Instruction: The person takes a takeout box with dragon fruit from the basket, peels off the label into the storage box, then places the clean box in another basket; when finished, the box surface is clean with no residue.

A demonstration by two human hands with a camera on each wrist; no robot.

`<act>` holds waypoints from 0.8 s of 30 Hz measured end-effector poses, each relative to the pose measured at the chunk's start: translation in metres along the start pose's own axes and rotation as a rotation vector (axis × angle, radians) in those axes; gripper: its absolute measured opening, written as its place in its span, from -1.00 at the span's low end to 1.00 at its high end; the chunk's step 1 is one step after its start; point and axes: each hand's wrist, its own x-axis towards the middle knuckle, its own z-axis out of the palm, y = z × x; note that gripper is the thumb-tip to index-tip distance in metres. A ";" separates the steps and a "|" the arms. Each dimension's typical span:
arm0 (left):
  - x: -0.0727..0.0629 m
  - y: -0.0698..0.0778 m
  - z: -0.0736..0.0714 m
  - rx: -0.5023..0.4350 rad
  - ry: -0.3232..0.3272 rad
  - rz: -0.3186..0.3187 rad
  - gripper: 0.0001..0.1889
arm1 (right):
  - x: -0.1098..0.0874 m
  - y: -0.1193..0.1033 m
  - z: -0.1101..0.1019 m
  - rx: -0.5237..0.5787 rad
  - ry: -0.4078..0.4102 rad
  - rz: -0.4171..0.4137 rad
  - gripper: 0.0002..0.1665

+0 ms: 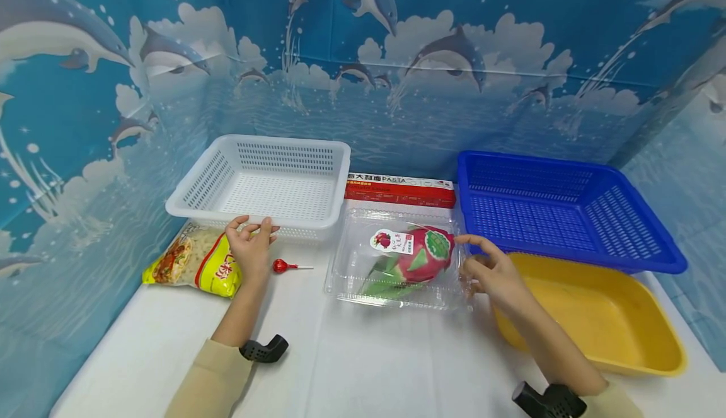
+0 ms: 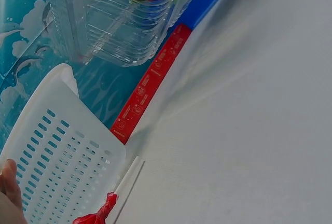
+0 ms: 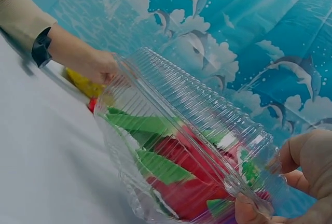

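My left hand (image 1: 251, 248) grips the near rim of a white perforated basket (image 1: 306, 222), with its fingertips over the edge. A red-wrapped lollipop (image 1: 280, 266) lies just right of that wrist, its white stick pointing right. My right hand (image 1: 495, 274) pinches the right edge of a clear plastic clamshell box (image 1: 351, 260) between thumb and fingers. Inside the box is a red dragon fruit (image 1: 425, 260) with green leaf tips; a printed label (image 1: 391, 241) shows on the lid. The right wrist view shows the box (image 3: 176, 94) tilted, my thumb at its corner.
A yellow noodle bag (image 1: 224, 279) lies left, partly under the white basket's rim. Behind the clear box is a red-and-white pasta box (image 1: 397, 194). At right stand a blue perforated basket (image 1: 573, 255) and a yellow tub (image 1: 595, 317), rims overlapping. A dolphin-print curtain (image 1: 363, 109) encloses the table.
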 end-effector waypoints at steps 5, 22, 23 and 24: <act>0.001 -0.001 0.000 0.012 0.007 0.002 -0.57 | -0.006 0.007 0.005 0.011 0.003 0.008 -0.50; -0.001 -0.002 -0.003 0.045 -0.018 0.012 -0.55 | -0.007 0.028 0.015 0.037 0.002 -0.005 -0.46; -0.001 -0.002 -0.003 0.045 -0.019 0.013 -0.55 | -0.007 0.029 0.015 0.035 0.000 -0.004 -0.45; -0.001 -0.002 -0.003 0.045 -0.019 0.013 -0.55 | -0.007 0.030 0.014 0.032 -0.003 -0.005 -0.45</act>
